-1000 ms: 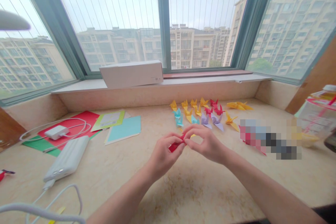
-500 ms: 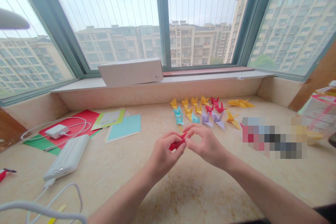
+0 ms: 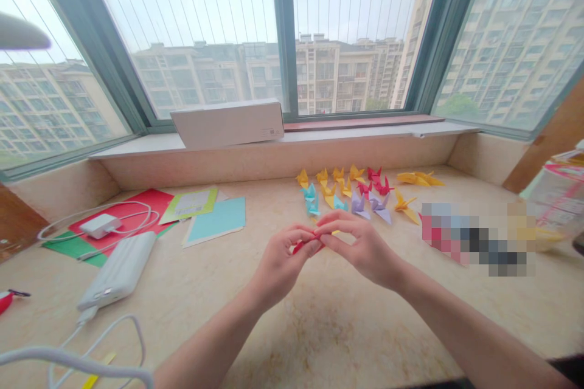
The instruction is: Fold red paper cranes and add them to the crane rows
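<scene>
Between my two hands is a small piece of folded red paper (image 3: 298, 247), mostly covered by the fingers. My left hand (image 3: 283, 258) pinches it from the left side, thumb and fingers closed on it. From the right, my right hand (image 3: 358, 248) grips the paper's other end between thumb and forefinger, its fingertips meeting those of the left. Just beyond the hands stand several folded paper cranes: yellow ones (image 3: 328, 194), blue ones (image 3: 312, 200), red ones (image 3: 384, 186) and purple ones (image 3: 379, 208).
Flat paper lies at left: a blue sheet (image 3: 219, 222), a red sheet (image 3: 150, 199) and a green sheet (image 3: 68, 248). A white charger (image 3: 100, 226) and power bank (image 3: 119, 270) trail cables. A white box (image 3: 228, 126) stands on the sill. A clear plastic container (image 3: 559, 194) is at right.
The fingers of both hands have closed more tightly over the red paper, so less of it shows. The cranes and other items stay where they were.
</scene>
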A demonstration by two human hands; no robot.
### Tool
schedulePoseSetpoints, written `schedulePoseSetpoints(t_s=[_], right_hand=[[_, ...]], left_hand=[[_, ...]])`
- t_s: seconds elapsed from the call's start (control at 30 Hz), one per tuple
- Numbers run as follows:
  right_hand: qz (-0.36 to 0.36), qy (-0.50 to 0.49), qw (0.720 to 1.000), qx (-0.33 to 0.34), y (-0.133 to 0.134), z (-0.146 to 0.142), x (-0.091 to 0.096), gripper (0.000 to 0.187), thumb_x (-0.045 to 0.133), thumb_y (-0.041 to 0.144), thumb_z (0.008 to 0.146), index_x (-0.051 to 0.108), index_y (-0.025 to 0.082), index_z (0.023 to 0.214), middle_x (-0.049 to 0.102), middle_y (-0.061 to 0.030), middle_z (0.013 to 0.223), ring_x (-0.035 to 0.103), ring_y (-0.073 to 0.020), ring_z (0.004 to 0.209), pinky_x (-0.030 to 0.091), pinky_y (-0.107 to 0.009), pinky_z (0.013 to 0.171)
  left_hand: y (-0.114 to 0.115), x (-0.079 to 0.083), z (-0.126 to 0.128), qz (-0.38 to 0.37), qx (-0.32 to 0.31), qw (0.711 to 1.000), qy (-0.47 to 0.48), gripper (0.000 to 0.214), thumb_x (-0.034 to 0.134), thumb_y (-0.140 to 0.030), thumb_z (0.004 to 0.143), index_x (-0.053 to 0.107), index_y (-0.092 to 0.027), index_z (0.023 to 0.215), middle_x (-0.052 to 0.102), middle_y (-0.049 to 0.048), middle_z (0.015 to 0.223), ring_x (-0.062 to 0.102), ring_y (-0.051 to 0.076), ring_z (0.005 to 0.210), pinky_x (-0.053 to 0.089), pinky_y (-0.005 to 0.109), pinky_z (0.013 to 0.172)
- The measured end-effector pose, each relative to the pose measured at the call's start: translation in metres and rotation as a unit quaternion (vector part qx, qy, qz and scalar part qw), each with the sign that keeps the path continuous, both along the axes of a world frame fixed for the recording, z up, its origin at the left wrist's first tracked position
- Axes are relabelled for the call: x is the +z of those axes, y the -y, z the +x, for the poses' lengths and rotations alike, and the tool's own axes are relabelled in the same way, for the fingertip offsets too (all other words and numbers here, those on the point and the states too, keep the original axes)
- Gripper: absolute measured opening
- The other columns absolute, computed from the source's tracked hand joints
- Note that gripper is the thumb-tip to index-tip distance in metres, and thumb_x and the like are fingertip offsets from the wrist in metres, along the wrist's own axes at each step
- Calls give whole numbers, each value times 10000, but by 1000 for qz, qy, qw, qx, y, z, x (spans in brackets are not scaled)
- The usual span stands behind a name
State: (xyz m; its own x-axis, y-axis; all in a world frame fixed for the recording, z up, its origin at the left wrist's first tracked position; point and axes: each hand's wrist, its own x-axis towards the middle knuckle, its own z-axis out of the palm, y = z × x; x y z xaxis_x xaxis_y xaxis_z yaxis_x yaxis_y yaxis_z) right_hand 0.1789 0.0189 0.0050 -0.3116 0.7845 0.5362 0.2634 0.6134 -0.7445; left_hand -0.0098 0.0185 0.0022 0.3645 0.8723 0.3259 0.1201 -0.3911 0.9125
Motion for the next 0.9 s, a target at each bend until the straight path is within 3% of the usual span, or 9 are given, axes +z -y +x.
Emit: schedulePoseSetpoints(t_s=[0.47, 0.9], right_hand=[[1, 2, 1000, -6, -2, 1, -1, 76, 682, 246, 872, 753, 238, 896, 683, -43, 1032, 649, -190, 1007, 491, -354, 942], [0, 6, 998, -58, 5, -6, 4, 83, 647, 173, 839, 698, 199, 778, 691, -46, 967, 656, -191, 940, 472, -348, 905]], left_hand=[[-3, -5, -1, -61, -38, 996, 45, 219, 694, -352, 852, 763, -148, 810, 686, 89, 924, 608, 163, 795, 469, 266, 685], [0, -3, 2, 25, 4, 999, -24, 172, 632, -280, 902, 757, -179, 840, 711, 68, 944, 649, 177, 870, 501, 282, 785]])
